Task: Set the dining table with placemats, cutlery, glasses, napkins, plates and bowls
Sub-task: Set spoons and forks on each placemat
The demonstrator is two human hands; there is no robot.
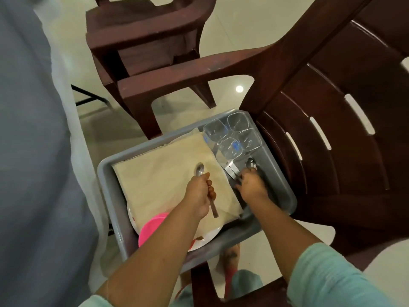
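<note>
Left hand (200, 193) gripping spoon (199, 170) above beige placemats (163, 185) in grey bin (106, 173); right hand (249, 185) curled round cutlery (251, 163) at bin's right side, just beside four clear glasses (232, 136). Pink bowl (150, 227) at near corner.

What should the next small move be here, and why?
Probably lift the right hand out of the grey tray with the cutlery it is grasping. The left hand already holds a spoon above the beige placemats, while the right hand's fingers curl onto the pieces lying beside the four glasses. Both hands could then carry cutlery to the table.
</note>
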